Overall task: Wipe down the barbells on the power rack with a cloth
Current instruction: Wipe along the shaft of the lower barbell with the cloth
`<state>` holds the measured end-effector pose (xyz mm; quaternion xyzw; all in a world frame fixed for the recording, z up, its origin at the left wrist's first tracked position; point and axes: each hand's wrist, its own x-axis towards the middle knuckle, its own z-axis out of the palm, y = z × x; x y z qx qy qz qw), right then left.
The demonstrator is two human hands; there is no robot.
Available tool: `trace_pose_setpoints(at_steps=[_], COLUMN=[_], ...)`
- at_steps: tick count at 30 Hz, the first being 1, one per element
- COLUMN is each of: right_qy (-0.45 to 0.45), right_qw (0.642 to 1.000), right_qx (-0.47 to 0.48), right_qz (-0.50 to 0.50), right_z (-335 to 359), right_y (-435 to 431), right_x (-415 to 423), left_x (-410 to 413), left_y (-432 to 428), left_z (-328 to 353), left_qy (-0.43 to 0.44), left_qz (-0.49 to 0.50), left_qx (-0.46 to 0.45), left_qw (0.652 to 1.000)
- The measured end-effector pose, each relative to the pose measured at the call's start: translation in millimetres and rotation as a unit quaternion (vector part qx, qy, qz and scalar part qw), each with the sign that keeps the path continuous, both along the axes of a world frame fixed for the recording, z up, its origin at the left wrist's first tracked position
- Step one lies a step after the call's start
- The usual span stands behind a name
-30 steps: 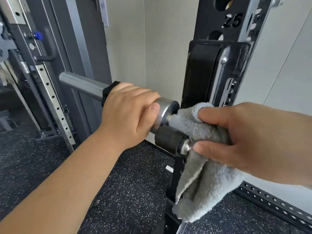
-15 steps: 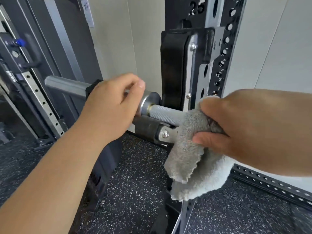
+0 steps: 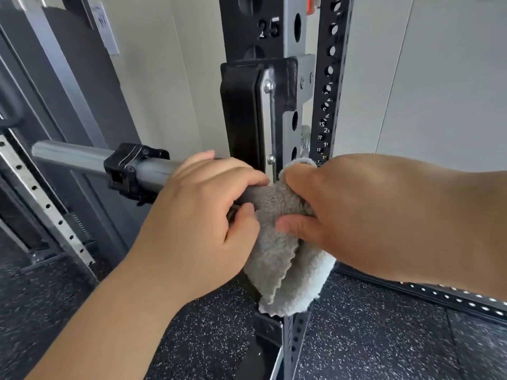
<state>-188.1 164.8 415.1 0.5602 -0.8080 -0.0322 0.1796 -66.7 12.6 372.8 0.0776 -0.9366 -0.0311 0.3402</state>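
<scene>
barbell (image 3: pixel 76 157) is gripped overhand by the left hand (image 3: pixel 203 215), fingers curled over it, thumb beneath | grey cloth (image 3: pixel 285 259) is clasped round the bar by the right hand (image 3: pixel 356 215), its tail hanging | bar seen at the power rack upright (image 3: pixel 341 86), a black collar (image 3: pixel 129 171) clamped on its sleeve

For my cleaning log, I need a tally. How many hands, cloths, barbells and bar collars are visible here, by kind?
Hands: 2, left hand and right hand
Cloth: 1
Barbell: 1
Collar: 1
Total: 5
</scene>
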Motion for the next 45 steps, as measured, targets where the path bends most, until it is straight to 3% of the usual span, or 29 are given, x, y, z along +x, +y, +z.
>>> trace_pose_setpoints(at_steps=[9,18,26,33,39,45], right_qy=[-0.011,0.070,0.103,0.038,0.037,0.024], right_qw=[0.998,0.969,0.964,0.966,0.975,0.973], right_qx=[-0.062,-0.159,-0.202,-0.177,-0.082,-0.052], right_qz=[-0.017,-0.174,-0.141,-0.185,-0.204,-0.224], right_z=[-13,-54,-53,-40,-22,-20], right_y=[-7,39,11,68,51,56], right_x=[16,24,26,9,12,16], left_x=[1,1,0,1,-8,-10], left_y=[0,-2,2,6,15,18], left_z=[2,-1,-5,-3,21,11], left_qy=[-0.042,-0.016,-0.005,-0.007,-0.124,-0.053], left_qz=[0.022,0.007,0.025,0.045,0.009,0.008], left_qx=[-0.060,-0.066,-0.059,-0.072,-0.055,-0.086], left_qw=[0.997,0.998,0.998,0.996,0.991,0.995])
